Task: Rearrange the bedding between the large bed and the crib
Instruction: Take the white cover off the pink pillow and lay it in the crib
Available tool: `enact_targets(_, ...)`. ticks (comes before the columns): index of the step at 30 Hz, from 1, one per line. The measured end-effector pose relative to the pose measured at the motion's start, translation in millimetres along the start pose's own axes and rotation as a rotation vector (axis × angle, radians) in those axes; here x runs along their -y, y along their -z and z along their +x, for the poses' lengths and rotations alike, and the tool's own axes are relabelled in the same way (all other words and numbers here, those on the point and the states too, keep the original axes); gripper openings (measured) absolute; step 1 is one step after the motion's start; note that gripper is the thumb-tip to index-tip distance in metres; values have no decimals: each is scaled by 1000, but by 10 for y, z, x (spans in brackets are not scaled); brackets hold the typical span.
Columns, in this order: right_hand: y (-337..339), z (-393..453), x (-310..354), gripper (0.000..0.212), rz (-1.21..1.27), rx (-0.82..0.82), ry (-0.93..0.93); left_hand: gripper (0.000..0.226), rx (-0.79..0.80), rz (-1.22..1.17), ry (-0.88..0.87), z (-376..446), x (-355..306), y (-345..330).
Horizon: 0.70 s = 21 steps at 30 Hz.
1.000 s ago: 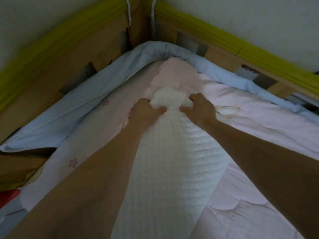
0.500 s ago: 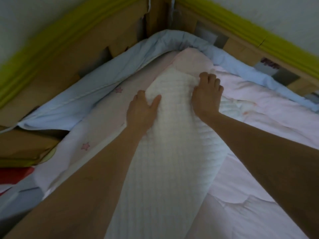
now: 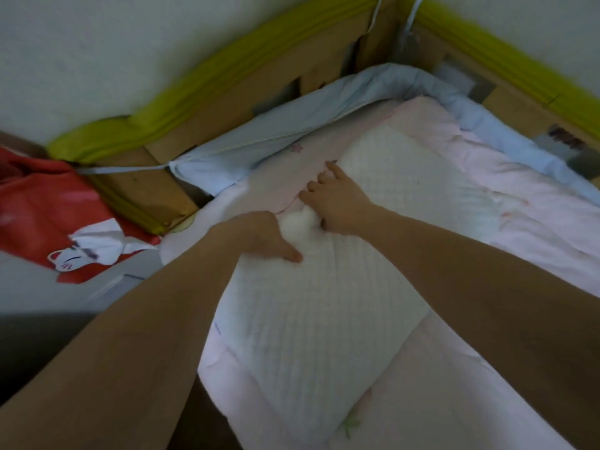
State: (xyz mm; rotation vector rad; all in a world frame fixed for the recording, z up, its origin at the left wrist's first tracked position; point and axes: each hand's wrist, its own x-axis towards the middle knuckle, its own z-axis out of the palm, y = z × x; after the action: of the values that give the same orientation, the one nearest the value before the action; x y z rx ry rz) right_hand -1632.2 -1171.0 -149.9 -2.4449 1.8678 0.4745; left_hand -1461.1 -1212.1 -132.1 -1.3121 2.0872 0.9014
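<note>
At about nine o'clock a red printed cloth (image 3: pixel 48 203) lies outside the crib rail (image 3: pixel 156 190). It plays no part here, though it could get dragged along if bedding is hauled over that side.

Just left of centre, the left hand (image 3: pixel 266 237) grips a bunched fold of the white waffle-textured blanket (image 3: pixel 311 306), fingers curled under the fabric and thumb lying along the top. The likely trouble is this bunch: a pull from here could drag the pink quilt (image 3: pixel 535 222) beneath it out of line, or leave a lump along the blanket's edge.

Beside it, toward one o'clock, the right hand (image 3: pixel 337 203) rests on the same edge with fingers spread and nearly straight, pressing rather than gripping. Should it lift early, the edge may spring back.

The blanket is pale, soft and gridded, and runs from six o'clock up toward the crib corner at one o'clock, on top of the quilt. A blue padded bumper (image 3: pixel 357 92) lines the corner.
</note>
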Motion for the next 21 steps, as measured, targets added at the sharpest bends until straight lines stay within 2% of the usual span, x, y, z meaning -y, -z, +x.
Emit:
enact_targets(2, -99, -22, 42, 40, 56, -188, -170, 90, -118, -130, -9, -56, 93, -1)
enact_targets(4, -285, -115, 115, 35, 233, -372, -328, 108, -111, -183, 61, -156, 295, -95)
enact_targets(6, -469, -247, 254, 46, 369, -381, -360, 122, -8, -68, 124, -290, 491, -232)
enact_targets(7, -554, -337, 355, 53, 408, -352, -366, 118, -18, -15, 131, -338, 566, -289)
enact_targets(10, -681, -628, 720, 65, 480, -247, -390, 88, -290, -26, 80, -375, 590, -350)
enact_targets(11, -691, -742, 846, 68, 476, -208, -330, 84, -343, -17, 95, -376, 559, -372)
enact_targets(13, -690, -955, 1045, 72, 428, -145, -38, 82, -424, 150, 127, -381, 495, -500)
enact_targets(15, -679, -1125, 1066, 70, 357, -110, 266, 78, -553, 312, 23, -372, 374, -656)
enact_targets(16, -699, -1195, 1025, 68, 337, -128, 293, 75, -599, 322, -69, -366, 283, -719)
enact_targets(17, -763, -1268, 955, 65, 339, -163, 184, 76, -625, 322, -161, -352, 172, -770)
enact_targets(18, -835, -1337, 877, 63, 371, -193, -33, 78, -607, 320, -234, -321, 94, -813)
enact_targets(20, -989, -1585, 631, 61, 449, -208, -527, 83, -476, 386, -322, -252, -81, -910)
enact_targets(21, -1063, -1722, 508, 62, 452, -186, -667, 85, -409, 445, -320, -228, -143, -968)
